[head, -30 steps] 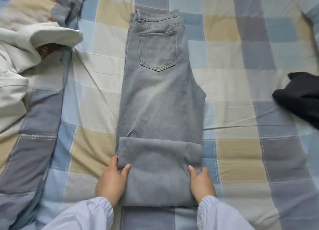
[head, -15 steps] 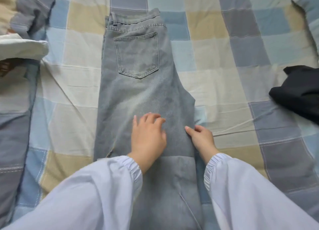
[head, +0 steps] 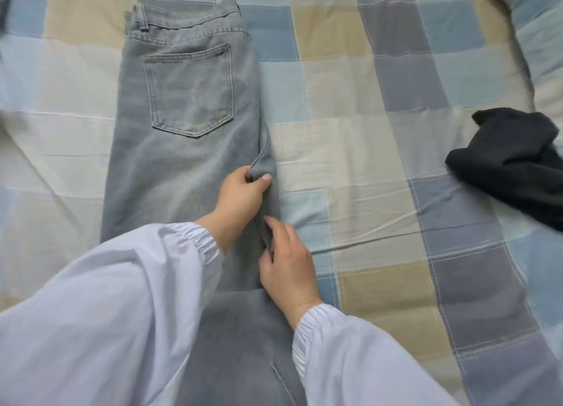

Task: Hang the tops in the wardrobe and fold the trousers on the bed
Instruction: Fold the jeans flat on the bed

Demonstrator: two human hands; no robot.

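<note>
- Head view, largest first: the bed (head: 380,149), covered in a checked sheet of blue, grey, beige and cream, fills the frame; creased but flat. No wardrobe, floor or wall in view, so we can say nothing of the room beyond it.
- Grey jeans (head: 182,149) lie flat along the bed, waistband at the far end, back pocket (head: 190,91) up, legs stacked; the near end looks doubled back over itself, under our sleeves (head: 100,320).
- Dark garment (head: 515,158) bunched at the right edge, well apart from the jeans.
- Left hand (head: 239,200): thumb and fingers pinched on a raised fold at the jeans' right edge, where the seat bulges out.
- Right hand (head: 289,268): just below it on the same edge, fingertips into the fabric; whether it truly grips, we cannot tell.
- Judgement: trouser-folding step, mid-way; we are tidying the protruding edge.
- Next move calls for laying that flap inward, flat, keeping the side straight, then folding the length up toward the waistband.
</note>
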